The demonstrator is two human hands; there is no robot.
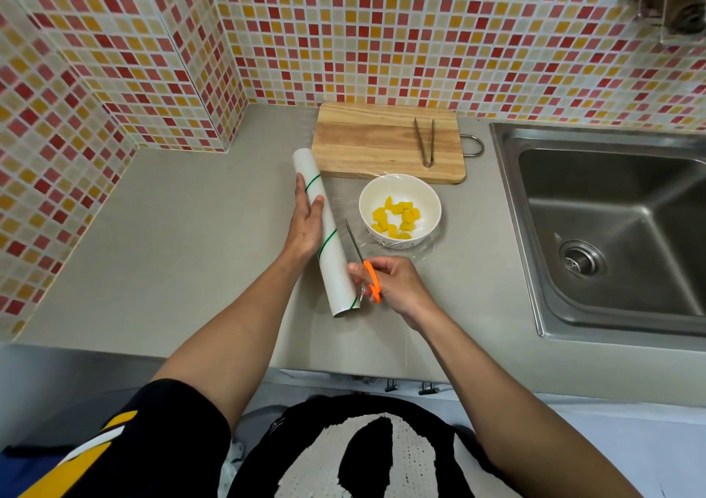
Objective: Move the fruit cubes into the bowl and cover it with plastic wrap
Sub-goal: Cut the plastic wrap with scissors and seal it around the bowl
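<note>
A white bowl (400,211) with several yellow fruit cubes (397,218) stands on the grey counter, and clear plastic wrap (424,256) stretches over it and onto the counter around it. To its left lies a white roll of plastic wrap (324,232) with green stripes. My left hand (305,226) rests on the roll's left side and holds it down. My right hand (393,287) grips orange-handled scissors (361,260), whose blades point up along the film beside the roll.
A wooden cutting board (386,142) with metal tongs (425,142) on it lies behind the bowl. A steel sink (611,226) fills the right side. Mosaic tile walls close off the back and left. The counter's front edge runs just before my body.
</note>
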